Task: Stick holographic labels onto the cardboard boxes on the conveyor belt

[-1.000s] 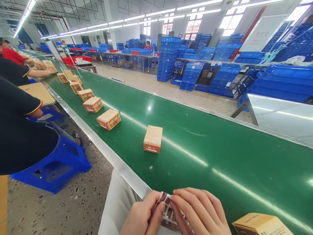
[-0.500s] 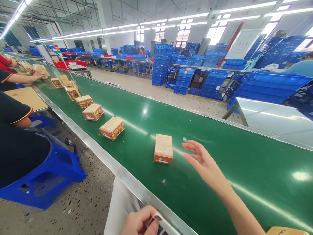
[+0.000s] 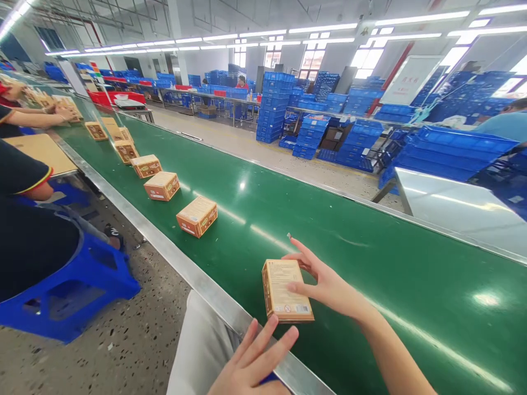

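The right hand [image 3: 329, 285], at the carton's 3 o'clock, is clamped on the carton [image 3: 281, 278] with thumb over its top face, index finger raised bearing a small clear sticker [image 3: 289, 235]; the left hand [image 3: 256, 363], fingers spread, waits at 7 o'clock. This looks like positioning, which calls for steadying the near edge. The metal rail [image 3: 201, 278] limits 8 o'clock, the nearest waiting box [image 3: 196, 217] 10; green belt [image 3: 395, 241] lies open toward 2.

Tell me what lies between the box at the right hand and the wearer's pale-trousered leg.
Head view: a strip of green belt, then the metal rail; the left hand spreads over it.
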Tool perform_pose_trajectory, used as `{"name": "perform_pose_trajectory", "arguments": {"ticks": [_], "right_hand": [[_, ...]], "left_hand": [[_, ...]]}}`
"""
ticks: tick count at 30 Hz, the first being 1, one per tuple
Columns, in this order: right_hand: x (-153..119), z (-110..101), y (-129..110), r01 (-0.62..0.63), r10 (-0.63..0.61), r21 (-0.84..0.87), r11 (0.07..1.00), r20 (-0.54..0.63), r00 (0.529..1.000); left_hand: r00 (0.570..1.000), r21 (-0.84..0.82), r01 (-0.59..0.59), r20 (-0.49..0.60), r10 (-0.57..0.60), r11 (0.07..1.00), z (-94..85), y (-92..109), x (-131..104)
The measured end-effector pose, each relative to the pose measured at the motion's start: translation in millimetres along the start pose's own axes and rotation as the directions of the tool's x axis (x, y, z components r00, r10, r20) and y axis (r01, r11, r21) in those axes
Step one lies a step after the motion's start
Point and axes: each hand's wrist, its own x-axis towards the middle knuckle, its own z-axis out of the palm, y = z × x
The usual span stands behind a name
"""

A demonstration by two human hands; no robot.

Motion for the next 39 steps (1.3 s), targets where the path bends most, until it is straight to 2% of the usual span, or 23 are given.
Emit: {"name": "perform_pose_trajectory", "arguments": {"ticks": [1, 3, 5, 8, 10, 13, 15, 17, 21, 24, 28, 32, 35, 38, 39], "right_hand": [[-9.2, 2.7, -0.8, -0.009, 0.009, 0.002, 1.0, -0.081, 0.997], [-26.6, 8.9, -3.0, -0.008, 0.023, 0.058, 0.998, -0.268, 0.963], [-41.7, 15.7, -5.9, -0.01, 0.068, 0.145, 0.989, -0.399, 0.915], [-56.6, 27.2, -10.3, -0.076, 0.197, 0.252, 0.965, -0.497, 0.845], [-60.4, 35.2, -12.9, -0.115, 0.282, 0.319, 0.941, -0.547, 0.788], [-61.4, 43.0, -16.2, -0.137, 0.364, 0.402, 0.905, -0.568, 0.738], [-62.7, 42.5, -17.5, -0.155, 0.374, 0.399, 0.904, -0.559, 0.74], [-66.2, 37.2, -17.6, -0.184, 0.357, 0.349, 0.919, -0.538, 0.764], [-76.0, 22.4, -14.5, -0.221, 0.321, 0.251, 0.942, -0.489, 0.811], [-81.9, 16.7, -12.7, -0.244, 0.326, 0.227, 0.943, -0.478, 0.816], [-88.2, 18.7, -14.6, -0.251, 0.314, 0.189, 0.949, -0.514, 0.799], [-92.6, 28.7, -18.4, -0.292, 0.239, 0.03, 0.956, -0.654, 0.718], [-92.9, 35.2, -18.2, -0.327, 0.085, -0.158, 0.932, -0.78, 0.619], [-93.4, 32.7, -14.9, -0.392, 0.026, -0.205, 0.897, -0.86, 0.509], [-95.2, 29.5, -13.8, -0.406, 0.019, -0.207, 0.89, -0.873, 0.487]], "left_hand": [[0.995, 0.036, -0.08, -0.056, 0.082, 0.996, 5.3, -5.3, 1.1], [0.985, 0.055, -0.135, -0.099, 0.139, 0.989, 10.0, -11.6, 5.8], [0.989, 0.038, -0.138, -0.055, 0.14, 0.99, 4.9, -12.1, 13.2], [0.985, 0.01, -0.147, 0.096, 0.145, 0.989, -12.5, -7.8, 24.5], [0.978, -0.006, -0.154, 0.142, 0.153, 0.988, -19.8, -5.2, 28.9], [0.974, -0.003, -0.169, 0.153, 0.167, 0.986, -14.2, -2.2, 29.2], [0.98, -0.005, -0.163, 0.112, 0.162, 0.987, -3.7, 0.5, 27.5], [0.987, -0.016, -0.151, 0.057, 0.151, 0.988, 4.9, 4.3, 27.1], [0.974, 0.002, -0.197, 0.116, 0.195, 0.98, 5.3, 12.8, 33.4], [0.972, 0.005, -0.213, 0.104, 0.211, 0.977, 2.8, 18.1, 38.3], [0.973, -0.014, -0.215, 0.081, 0.216, 0.976, 7.4, 23.3, 39.3], [0.97, 0.0, -0.222, 0.1, 0.221, 0.975, 10.8, 27.5, 39.6], [0.965, 0.01, -0.25, 0.086, 0.248, 0.968, 12.6, 29.3, 41.9], [0.956, -0.023, -0.276, 0.098, 0.277, 0.961, 17.4, 29.1, 43.8], [0.954, -0.049, -0.276, 0.103, 0.28, 0.96, 19.4, 28.6, 43.7]]}}
